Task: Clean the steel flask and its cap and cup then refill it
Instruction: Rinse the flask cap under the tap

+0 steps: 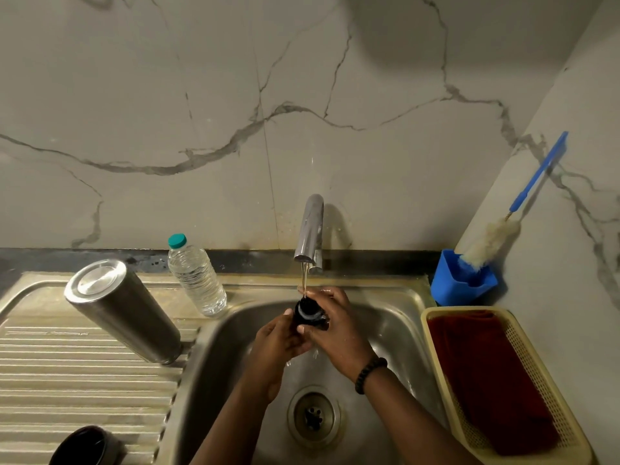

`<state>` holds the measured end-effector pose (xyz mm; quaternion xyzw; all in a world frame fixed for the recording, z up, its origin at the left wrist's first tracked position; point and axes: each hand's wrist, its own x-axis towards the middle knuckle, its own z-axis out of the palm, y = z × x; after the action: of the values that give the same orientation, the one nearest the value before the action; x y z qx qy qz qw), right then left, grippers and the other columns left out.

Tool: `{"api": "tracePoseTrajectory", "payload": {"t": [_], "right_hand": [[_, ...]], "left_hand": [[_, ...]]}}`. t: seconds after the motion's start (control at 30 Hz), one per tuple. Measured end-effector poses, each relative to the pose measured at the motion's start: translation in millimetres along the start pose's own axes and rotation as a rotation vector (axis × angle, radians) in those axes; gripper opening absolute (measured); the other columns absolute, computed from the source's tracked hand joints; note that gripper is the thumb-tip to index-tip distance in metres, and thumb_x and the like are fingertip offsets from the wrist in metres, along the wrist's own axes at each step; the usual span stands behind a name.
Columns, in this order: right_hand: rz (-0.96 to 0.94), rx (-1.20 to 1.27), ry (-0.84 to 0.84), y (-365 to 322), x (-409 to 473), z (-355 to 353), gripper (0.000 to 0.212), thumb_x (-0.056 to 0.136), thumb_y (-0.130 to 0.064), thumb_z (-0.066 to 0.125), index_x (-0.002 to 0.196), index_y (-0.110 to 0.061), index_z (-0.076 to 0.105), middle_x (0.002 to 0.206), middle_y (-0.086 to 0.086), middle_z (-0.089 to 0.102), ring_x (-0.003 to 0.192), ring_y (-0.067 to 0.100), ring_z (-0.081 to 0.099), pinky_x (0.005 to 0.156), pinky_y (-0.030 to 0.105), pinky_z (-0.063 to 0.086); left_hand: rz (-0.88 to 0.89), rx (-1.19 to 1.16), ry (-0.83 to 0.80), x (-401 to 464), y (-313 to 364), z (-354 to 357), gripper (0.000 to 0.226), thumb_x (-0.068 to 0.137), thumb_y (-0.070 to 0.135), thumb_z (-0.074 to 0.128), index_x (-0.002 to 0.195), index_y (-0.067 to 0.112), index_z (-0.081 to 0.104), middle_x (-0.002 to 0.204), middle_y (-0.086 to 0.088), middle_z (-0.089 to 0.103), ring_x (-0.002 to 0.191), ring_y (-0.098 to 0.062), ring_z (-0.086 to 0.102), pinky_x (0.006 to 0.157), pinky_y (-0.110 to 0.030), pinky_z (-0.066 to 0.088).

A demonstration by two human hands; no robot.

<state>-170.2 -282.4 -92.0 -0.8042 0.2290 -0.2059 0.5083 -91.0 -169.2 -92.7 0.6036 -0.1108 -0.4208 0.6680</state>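
Note:
Both hands hold the small black flask cap (307,313) over the steel sink basin (228,344), under water running from the tap (310,229). My left hand (278,344) grips the cap from below and the left. My right hand (335,327) curls round it from the right, thumb on its front. The steel flask (124,310) stands upside down on the ribbed drainboard (67,374), left of the basin. The dark cup (84,446) sits at the drainboard's near left corner, partly cut off by the frame edge.
A clear plastic water bottle (196,275) with a teal lid stands behind the basin's left rim. A blue holder (461,280) with a bottle brush (496,236) stands in the right corner. A yellow basket (516,330) with a red cloth (486,377) lies right of the sink.

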Motion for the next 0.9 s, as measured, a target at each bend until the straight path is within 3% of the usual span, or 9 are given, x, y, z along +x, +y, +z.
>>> {"api": "tracePoseTrajectory", "payload": {"t": [0.17, 0.27, 0.33, 0.43, 0.5, 0.6, 0.7, 0.8, 0.9], "right_hand": [[-0.020, -0.030, -0.041, -3.6, 1.5, 2.4, 0.050, 0.087, -0.017, 0.070, 0.133, -0.030, 0.057, 0.128, -0.019, 0.046, 0.124, 0.000, 0.045, 0.105, 0.025, 0.045], [0.047, 0.196, -0.158, -8.5, -1.6, -4.4, 0.041, 0.092, -0.019, 0.066, 0.129, -0.037, 0.058, 0.128, -0.024, 0.052, 0.121, -0.009, 0.048, 0.101, 0.020, 0.045], [0.111, 0.354, -0.200, -11.1, -3.2, -8.1, 0.028, 0.093, -0.026, 0.065, 0.118, -0.038, 0.061, 0.121, -0.020, 0.060, 0.116, -0.002, 0.056, 0.098, 0.028, 0.051], [0.141, 0.350, -0.104, -10.3, 1.8, -4.4, 0.009, 0.091, -0.033, 0.066, 0.100, -0.032, 0.065, 0.107, -0.009, 0.066, 0.105, 0.008, 0.063, 0.094, 0.042, 0.055], [0.126, 0.292, -0.036, -10.2, 7.0, 2.6, 0.016, 0.089, -0.043, 0.062, 0.097, -0.030, 0.066, 0.104, -0.004, 0.066, 0.102, 0.014, 0.064, 0.091, 0.047, 0.055], [0.161, 0.267, 0.080, -14.9, 9.9, 12.9, 0.021, 0.098, -0.040, 0.052, 0.094, -0.026, 0.067, 0.098, 0.001, 0.068, 0.095, 0.017, 0.066, 0.089, 0.048, 0.055], [0.277, 0.390, 0.113, -21.0, 10.8, 13.7, 0.036, 0.100, -0.044, 0.045, 0.090, -0.019, 0.068, 0.097, 0.005, 0.071, 0.095, 0.018, 0.068, 0.091, 0.044, 0.055], [0.309, 0.535, -0.080, -22.5, 7.8, 5.5, 0.031, 0.101, -0.035, 0.046, 0.104, -0.012, 0.067, 0.111, 0.009, 0.069, 0.107, 0.017, 0.065, 0.096, 0.038, 0.053], [0.208, 0.519, -0.286, -21.3, 4.7, -1.3, 0.025, 0.099, -0.012, 0.053, 0.121, -0.019, 0.063, 0.123, 0.001, 0.062, 0.115, 0.009, 0.058, 0.095, 0.027, 0.051]], "left_hand": [[0.004, -0.036, -0.044, -2.7, 2.4, 4.3, 0.047, 0.102, 0.042, 0.041, 0.129, 0.009, 0.062, 0.120, -0.011, 0.073, 0.115, -0.024, 0.069, 0.098, -0.040, 0.055], [0.015, -0.149, -0.038, -3.3, 7.6, 4.5, 0.045, 0.098, 0.034, 0.048, 0.130, 0.005, 0.060, 0.122, -0.015, 0.071, 0.116, -0.025, 0.068, 0.093, -0.035, 0.057], [0.026, -0.202, -0.042, -4.0, 10.0, 5.7, 0.044, 0.097, 0.030, 0.051, 0.130, 0.003, 0.059, 0.125, -0.018, 0.069, 0.116, -0.027, 0.067, 0.092, -0.035, 0.058], [0.022, -0.217, -0.043, -5.1, 9.0, 11.9, 0.044, 0.100, 0.033, 0.048, 0.129, 0.002, 0.059, 0.123, -0.018, 0.069, 0.115, -0.027, 0.067, 0.097, -0.040, 0.055], [0.013, -0.238, -0.009, -4.3, 7.9, 16.4, 0.046, 0.097, 0.035, 0.051, 0.127, 0.001, 0.058, 0.115, -0.017, 0.072, 0.107, -0.026, 0.071, 0.091, -0.038, 0.058], [-0.004, -0.275, 0.018, -1.8, 5.7, 21.4, 0.041, 0.099, 0.032, 0.052, 0.122, -0.002, 0.056, 0.101, -0.014, 0.076, 0.093, -0.022, 0.074, 0.078, -0.032, 0.061], [-0.018, -0.279, 0.041, -2.7, 6.9, 21.9, 0.036, 0.102, 0.029, 0.051, 0.122, 0.000, 0.054, 0.099, -0.013, 0.076, 0.094, -0.022, 0.075, 0.073, -0.029, 0.062], [-0.021, -0.325, 0.112, -2.4, 7.8, 15.3, 0.043, 0.100, 0.031, 0.051, 0.126, -0.003, 0.052, 0.116, -0.022, 0.070, 0.101, -0.026, 0.073, 0.072, -0.029, 0.062], [-0.014, -0.322, 0.138, -0.7, 7.5, 7.9, 0.051, 0.095, 0.037, 0.052, 0.127, -0.003, 0.053, 0.120, -0.023, 0.068, 0.101, -0.026, 0.073, 0.073, -0.030, 0.062]]}}
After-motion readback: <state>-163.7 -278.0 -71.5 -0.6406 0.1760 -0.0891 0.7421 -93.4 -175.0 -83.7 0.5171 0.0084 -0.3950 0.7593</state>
